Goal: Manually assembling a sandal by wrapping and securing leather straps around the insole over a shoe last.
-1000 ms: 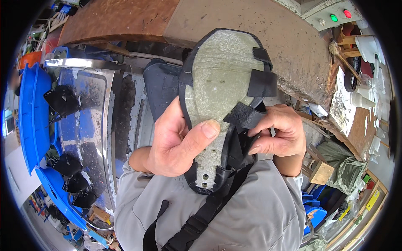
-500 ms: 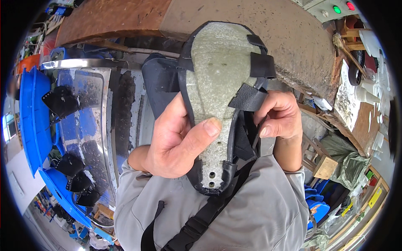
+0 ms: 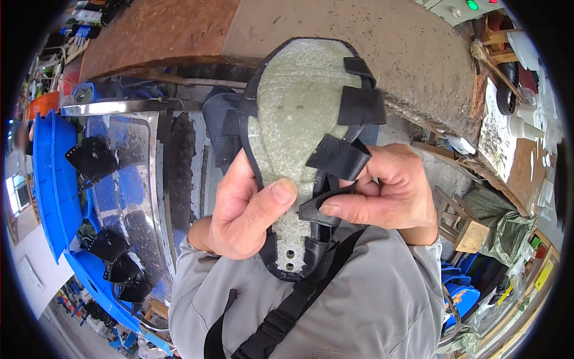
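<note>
I am holding the sandal sole up in front of my chest, my left hand clamping its edge, thumb pressed on top. My right hand is now pinching a lower black strap, having shifted down, probably threading it.

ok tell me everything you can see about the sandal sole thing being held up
The sandal sole is a grey-green, fibrous-looking insole shape edged in black, bottom side facing the camera, toe end up. Black strap ends fold over its right edge, and small holes show near the heel. The left hand grips its left edge, thumb on the face; the right hand pinches a strap.
</note>
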`<action>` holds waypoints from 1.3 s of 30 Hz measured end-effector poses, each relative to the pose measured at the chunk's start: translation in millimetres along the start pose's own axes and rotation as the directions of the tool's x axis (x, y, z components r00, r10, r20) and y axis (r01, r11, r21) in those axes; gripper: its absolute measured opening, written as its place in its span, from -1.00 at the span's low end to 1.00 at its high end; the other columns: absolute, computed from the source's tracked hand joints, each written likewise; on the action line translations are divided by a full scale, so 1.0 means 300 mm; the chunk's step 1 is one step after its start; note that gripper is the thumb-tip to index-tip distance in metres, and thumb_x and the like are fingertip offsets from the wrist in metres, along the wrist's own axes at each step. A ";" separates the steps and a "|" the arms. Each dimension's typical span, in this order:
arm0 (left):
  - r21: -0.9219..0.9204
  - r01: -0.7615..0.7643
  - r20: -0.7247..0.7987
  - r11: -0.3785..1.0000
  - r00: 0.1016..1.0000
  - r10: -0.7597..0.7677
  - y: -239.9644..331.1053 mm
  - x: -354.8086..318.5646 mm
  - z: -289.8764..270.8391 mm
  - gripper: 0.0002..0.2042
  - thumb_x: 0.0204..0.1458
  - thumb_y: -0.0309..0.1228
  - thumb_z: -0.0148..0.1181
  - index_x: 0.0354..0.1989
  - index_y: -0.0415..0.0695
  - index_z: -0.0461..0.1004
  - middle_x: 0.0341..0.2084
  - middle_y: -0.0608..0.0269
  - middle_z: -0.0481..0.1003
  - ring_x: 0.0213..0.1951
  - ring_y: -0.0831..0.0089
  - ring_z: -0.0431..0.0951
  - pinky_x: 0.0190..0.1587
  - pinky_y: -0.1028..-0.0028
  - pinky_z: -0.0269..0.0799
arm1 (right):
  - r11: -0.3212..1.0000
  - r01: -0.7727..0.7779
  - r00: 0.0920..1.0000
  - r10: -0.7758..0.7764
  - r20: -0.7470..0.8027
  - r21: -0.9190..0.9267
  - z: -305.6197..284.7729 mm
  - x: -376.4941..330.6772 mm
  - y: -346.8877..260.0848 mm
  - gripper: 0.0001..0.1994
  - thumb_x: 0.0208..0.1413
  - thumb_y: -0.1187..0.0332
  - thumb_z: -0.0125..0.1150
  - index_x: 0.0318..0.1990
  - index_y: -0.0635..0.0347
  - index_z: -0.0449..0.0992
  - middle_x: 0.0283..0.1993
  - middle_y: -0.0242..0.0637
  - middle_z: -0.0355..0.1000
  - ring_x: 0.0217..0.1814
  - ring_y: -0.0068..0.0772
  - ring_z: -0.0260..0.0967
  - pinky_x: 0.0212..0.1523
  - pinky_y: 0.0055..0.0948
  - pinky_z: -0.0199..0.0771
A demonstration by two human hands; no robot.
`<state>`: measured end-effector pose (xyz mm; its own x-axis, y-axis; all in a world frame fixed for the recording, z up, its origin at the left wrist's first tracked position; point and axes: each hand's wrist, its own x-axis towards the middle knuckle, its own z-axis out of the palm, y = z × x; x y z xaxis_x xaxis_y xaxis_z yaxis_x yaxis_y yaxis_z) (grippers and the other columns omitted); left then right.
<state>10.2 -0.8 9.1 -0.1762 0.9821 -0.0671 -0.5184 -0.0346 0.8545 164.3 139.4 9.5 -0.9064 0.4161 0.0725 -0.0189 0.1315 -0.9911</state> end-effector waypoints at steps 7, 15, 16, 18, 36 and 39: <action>-0.010 0.010 0.051 1.000 0.999 -0.010 -0.004 -0.006 -0.014 -0.54 0.16 -0.51 -0.12 0.22 -0.32 -0.03 0.06 0.12 0.27 0.06 0.48 0.29 0.11 0.46 0.15 | 0.999 -0.042 0.999 0.042 0.034 -0.022 -0.007 0.002 -0.013 -0.82 -0.21 0.45 0.41 -0.48 0.17 0.48 -0.81 -0.56 -0.03 -0.75 -0.70 -0.09 -0.71 -0.55 -0.08; 0.059 -0.069 0.093 0.996 0.994 0.063 -0.005 -0.014 -0.013 -0.43 0.04 -0.62 0.03 0.22 -0.31 -0.05 0.05 0.13 0.27 0.06 0.48 0.29 0.11 0.45 0.15 | 0.999 -0.020 0.999 0.022 0.048 -0.034 -0.011 0.009 -0.014 -0.84 -0.19 0.46 0.39 -0.48 0.17 0.48 -0.81 -0.56 -0.03 -0.76 -0.71 -0.09 -0.71 -0.56 -0.09; 0.092 -0.074 0.101 0.993 0.993 0.064 -0.005 -0.014 -0.017 -0.43 0.03 -0.62 0.04 0.21 -0.30 -0.04 0.05 0.14 0.27 0.06 0.48 0.29 0.11 0.45 0.16 | 0.999 -0.016 0.998 0.019 0.055 -0.042 -0.011 0.010 -0.014 -0.85 -0.19 0.46 0.39 -0.48 0.17 0.48 -0.81 -0.56 -0.03 -0.76 -0.71 -0.09 -0.71 -0.56 -0.09; 0.109 -0.058 0.092 0.992 0.995 0.049 -0.003 -0.016 -0.019 -0.44 0.04 -0.62 0.04 0.21 -0.30 -0.03 0.04 0.14 0.27 0.06 0.48 0.30 0.10 0.46 0.17 | 0.998 -0.051 0.997 0.053 0.058 -0.034 -0.012 0.011 -0.021 -0.85 -0.19 0.46 0.39 -0.47 0.17 0.48 -0.81 -0.57 -0.03 -0.76 -0.72 -0.10 -0.71 -0.56 -0.09; 0.163 -0.025 0.101 0.986 0.995 0.009 0.001 -0.018 -0.036 -0.47 0.01 -0.65 0.08 0.18 -0.33 0.05 -0.01 0.16 0.36 -0.01 0.55 0.36 0.02 0.54 0.25 | 0.996 -0.059 0.996 0.055 0.070 0.060 -0.008 0.019 0.010 -0.82 -0.19 0.45 0.43 -0.40 0.17 0.53 -0.79 -0.63 -0.05 -0.71 -0.77 -0.13 -0.69 -0.60 -0.09; 0.182 -0.034 0.122 0.983 0.993 0.011 0.004 -0.017 -0.039 -0.48 0.02 -0.65 0.08 0.17 -0.34 0.06 -0.02 0.16 0.36 -0.02 0.56 0.36 0.01 0.56 0.25 | 0.994 -0.075 0.995 0.069 0.072 0.078 -0.007 0.021 0.020 -0.82 -0.20 0.43 0.44 -0.41 0.17 0.54 -0.79 -0.64 -0.06 -0.71 -0.78 -0.12 -0.69 -0.61 -0.08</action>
<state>0.8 -8.0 4.3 -0.0789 0.9969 0.0058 -0.3509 -0.0332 0.9358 159.4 144.7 4.2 -0.9336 0.3582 -0.0044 0.0159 0.0290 -0.9995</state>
